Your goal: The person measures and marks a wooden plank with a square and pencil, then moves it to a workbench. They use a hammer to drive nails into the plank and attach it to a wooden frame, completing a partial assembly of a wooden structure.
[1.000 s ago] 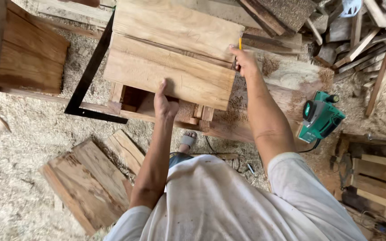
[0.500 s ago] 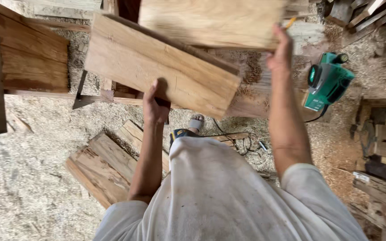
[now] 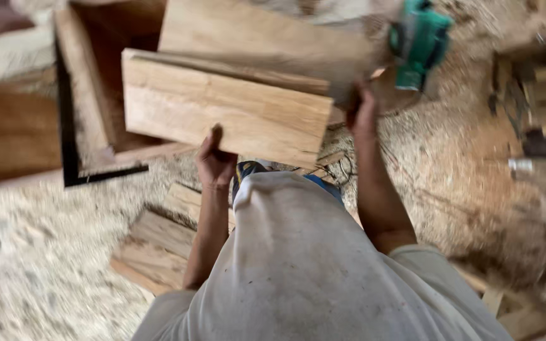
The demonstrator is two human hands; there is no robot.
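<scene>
The board [image 3: 222, 110] has come up and swung since a second ago: then it lay flat across the box [image 3: 90, 95] beside a second plank [image 3: 254, 35], now it is lifted clear and tilted, its near edge over the person's lap. The left hand [image 3: 215, 161] is clamped on the board's near edge, thumb on top, fingers under. The right hand [image 3: 363, 110] is closed at the board's far right corner, though blur hides exactly what it pinches; the yellow pencil it held earlier can no longer be made out. With the board raised, the box stands open, its dark inside and black frame showing left of the board. The green power tool [image 3: 419, 39] lies just beyond the board's right end, nearer the right hand in view than before. Loose slats [image 3: 159, 243] lie on the sawdust floor [image 3: 39, 265] below the board.
</scene>
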